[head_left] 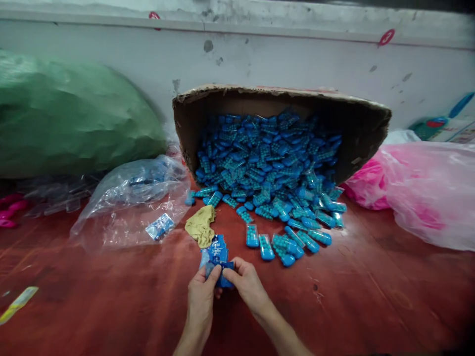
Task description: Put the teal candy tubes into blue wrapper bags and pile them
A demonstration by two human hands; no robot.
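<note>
My left hand (202, 291) is closed, its thumb and fingers pinching blue printed cards (227, 281) at their left side. Opposite it, my right hand (248, 284) pinches a card at the right edge. Just beyond my fingers lies a fanned stack of similar blue cards (217, 252), which a crumpled yellow-green cloth (201, 225) touches at the far end. Several small clear containers with blue ends and teal beads (266, 247) lie to the right of the cards. Whether I hold one card or more is hard to see.
A cardboard box (371, 131) on its side spills many such containers (256, 158) onto the red table (129, 296). Left are a clear plastic bag (107, 198), a green sack (74, 118) and a yellow cutter-like item (18, 304). Pink-filled bags (426, 193) stand right.
</note>
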